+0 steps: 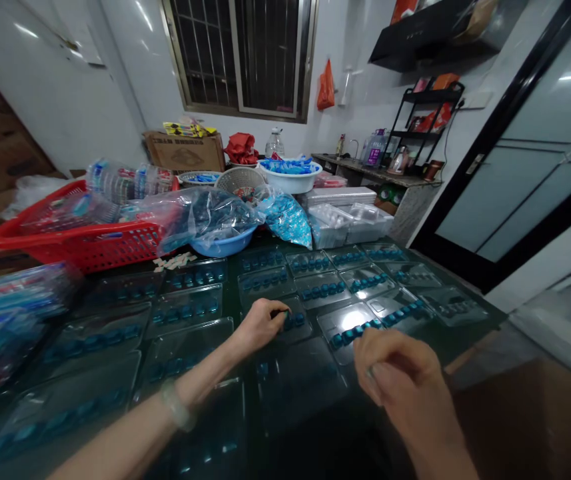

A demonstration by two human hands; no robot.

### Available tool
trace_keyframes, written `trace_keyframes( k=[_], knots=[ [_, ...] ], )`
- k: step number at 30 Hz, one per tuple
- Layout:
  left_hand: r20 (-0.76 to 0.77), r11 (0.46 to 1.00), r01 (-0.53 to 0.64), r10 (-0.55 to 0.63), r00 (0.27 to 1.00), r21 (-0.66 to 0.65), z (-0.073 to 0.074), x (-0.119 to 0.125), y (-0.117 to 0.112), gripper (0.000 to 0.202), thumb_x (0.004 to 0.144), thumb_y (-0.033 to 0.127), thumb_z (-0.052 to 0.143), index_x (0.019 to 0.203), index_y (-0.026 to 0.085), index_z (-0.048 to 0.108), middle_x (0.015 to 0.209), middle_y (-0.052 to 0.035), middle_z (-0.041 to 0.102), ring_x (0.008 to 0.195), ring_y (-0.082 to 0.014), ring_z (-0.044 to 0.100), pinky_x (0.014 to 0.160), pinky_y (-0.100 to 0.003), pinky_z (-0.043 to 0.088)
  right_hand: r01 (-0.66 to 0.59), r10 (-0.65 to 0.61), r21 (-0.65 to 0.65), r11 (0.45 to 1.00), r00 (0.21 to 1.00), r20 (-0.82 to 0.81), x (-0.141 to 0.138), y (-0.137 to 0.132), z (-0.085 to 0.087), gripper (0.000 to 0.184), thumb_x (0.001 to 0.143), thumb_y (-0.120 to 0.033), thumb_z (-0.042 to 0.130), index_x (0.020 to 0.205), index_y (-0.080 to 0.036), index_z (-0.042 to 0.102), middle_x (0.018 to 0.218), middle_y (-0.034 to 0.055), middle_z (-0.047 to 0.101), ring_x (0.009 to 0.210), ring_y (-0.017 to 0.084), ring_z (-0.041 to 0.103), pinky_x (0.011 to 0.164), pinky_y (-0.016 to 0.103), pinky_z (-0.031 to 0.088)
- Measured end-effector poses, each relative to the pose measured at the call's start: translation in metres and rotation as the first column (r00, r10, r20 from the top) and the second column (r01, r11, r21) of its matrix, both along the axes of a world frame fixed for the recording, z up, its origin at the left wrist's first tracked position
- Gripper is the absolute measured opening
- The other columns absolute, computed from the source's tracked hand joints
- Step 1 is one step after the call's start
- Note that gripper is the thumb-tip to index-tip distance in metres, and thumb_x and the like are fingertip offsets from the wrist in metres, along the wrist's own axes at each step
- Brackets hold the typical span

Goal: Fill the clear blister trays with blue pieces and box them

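Many clear plastic blister trays [322, 290] lie in rows on a dark table [470, 303], each with a row of small blue pieces in it. My left hand [260, 323] reaches forward with fingers curled, pressing on the blue pieces of one tray [295, 321] in the middle. My right hand [398, 380] is nearer to me, fingers bunched in a pinch beside another tray [352, 327]; what it holds is blurred.
A red basket [72, 243] of packets stands at the back left, with a blue bowl [222, 245] under a plastic bag, a bag of blue pieces [288, 220], a white basin [290, 177] and clear boxes [348, 220] behind. A dark door frame is at right.
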State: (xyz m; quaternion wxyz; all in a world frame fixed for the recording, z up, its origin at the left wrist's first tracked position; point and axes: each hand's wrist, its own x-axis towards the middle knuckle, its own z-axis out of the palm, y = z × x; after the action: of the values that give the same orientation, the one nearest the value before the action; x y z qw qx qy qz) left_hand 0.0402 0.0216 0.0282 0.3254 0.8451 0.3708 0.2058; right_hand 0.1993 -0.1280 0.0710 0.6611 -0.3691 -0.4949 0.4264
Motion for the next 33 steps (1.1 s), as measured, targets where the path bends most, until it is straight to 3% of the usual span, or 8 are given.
trace_keyframes(
  k=[2,5,7,9,12,16,25,33],
  knots=[
    [0.046,0.985,-0.018,0.026,0.999,-0.172,0.004,-0.003,-0.003,0.032,0.079,0.029,0.035,0.091,0.012,0.058,0.054,0.0001,0.052,0.042,-0.0079,0.044,0.036,-0.017,0.03,0.013,-0.016,-0.075,0.997,0.999,-0.044,0.002,0.003,-0.008,0.008,0.074,-0.02,0.052,0.079,-0.022,0.058,0.057,-0.002,0.049,0.042,0.008,0.04,0.036,0.019,0.027],
    [0.163,0.892,-0.01,0.094,0.982,-0.451,0.014,0.0,-0.016,0.031,0.075,0.034,0.04,0.092,0.015,0.058,0.052,0.0026,0.049,0.037,-0.0058,0.038,0.031,-0.014,0.021,-0.031,0.02,-0.16,0.987,0.997,-0.069,-0.001,0.015,-0.027,0.01,0.078,-0.021,0.047,0.08,-0.02,0.056,0.064,-0.0008,0.049,0.045,0.007,0.042,0.037,0.019,0.029],
    [0.204,0.873,0.012,0.101,0.974,-0.488,0.021,0.005,-0.024,0.028,0.074,0.031,0.042,0.089,0.014,0.059,0.05,0.0032,0.048,0.037,-0.0054,0.038,0.031,-0.014,0.021,-0.004,-0.002,-0.185,0.983,0.999,-0.032,-0.004,0.022,-0.035,0.012,0.08,-0.02,0.044,0.076,-0.018,0.055,0.063,-0.0017,0.047,0.046,0.007,0.041,0.039,0.019,0.031],
    [0.202,0.914,0.018,0.071,0.977,-0.405,0.025,0.009,-0.029,0.026,0.074,0.027,0.042,0.084,0.013,0.061,0.049,0.0029,0.049,0.038,-0.0057,0.038,0.034,-0.016,0.025,0.048,-0.034,-0.21,0.977,0.997,0.07,-0.006,0.027,-0.039,0.013,0.081,-0.02,0.042,0.079,-0.018,0.055,0.061,-0.0024,0.046,0.046,0.007,0.042,0.041,0.02,0.033],
    [0.15,0.991,0.012,0.008,0.989,-0.133,0.029,0.013,-0.034,0.025,0.074,0.021,0.041,0.079,0.012,0.064,0.054,-0.0004,0.055,0.045,-0.0084,0.045,0.044,-0.019,0.034,0.153,-0.094,-0.198,0.968,0.955,0.28,-0.01,0.032,-0.039,0.012,0.08,-0.024,0.046,0.084,-0.018,0.055,0.063,-0.0023,0.049,0.048,0.008,0.045,0.045,0.021,0.036],
    [0.024,0.99,0.003,-0.006,1.0,0.144,0.03,0.013,-0.041,0.024,0.075,0.016,0.039,0.081,0.015,0.063,0.068,-0.0042,0.06,0.06,-0.0129,0.052,0.055,-0.022,0.036,0.305,-0.224,-0.096,0.948,0.848,0.48,-0.017,0.036,-0.041,0.011,0.073,-0.027,0.056,0.078,-0.018,0.055,0.071,-0.0004,0.052,0.059,0.011,0.049,0.052,0.021,0.039],
    [-0.135,0.931,0.083,-0.037,0.99,0.356,0.025,0.009,-0.047,0.025,0.078,0.013,0.035,0.089,0.016,0.057,0.073,-0.0057,0.057,0.065,-0.0147,0.053,0.06,-0.024,0.037,0.256,-0.15,-0.105,0.961,0.8,0.581,-0.015,0.044,-0.049,0.009,0.075,-0.017,0.046,0.07,-0.017,0.053,0.064,-0.0017,0.05,0.058,0.01,0.046,0.052,0.02,0.036],
    [-0.038,0.956,0.093,-0.086,0.996,0.278,0.02,0.01,-0.045,0.025,0.075,0.01,0.037,0.088,0.017,0.057,0.076,-0.0053,0.056,0.069,-0.0145,0.053,0.063,-0.024,0.038,0.18,-0.094,-0.143,0.973,0.88,0.465,-0.017,0.05,-0.051,0.011,0.07,-0.01,0.044,0.061,-0.017,0.045,0.055,-0.0053,0.038,0.05,0.007,0.037,0.045,0.018,0.028]
  ],
)
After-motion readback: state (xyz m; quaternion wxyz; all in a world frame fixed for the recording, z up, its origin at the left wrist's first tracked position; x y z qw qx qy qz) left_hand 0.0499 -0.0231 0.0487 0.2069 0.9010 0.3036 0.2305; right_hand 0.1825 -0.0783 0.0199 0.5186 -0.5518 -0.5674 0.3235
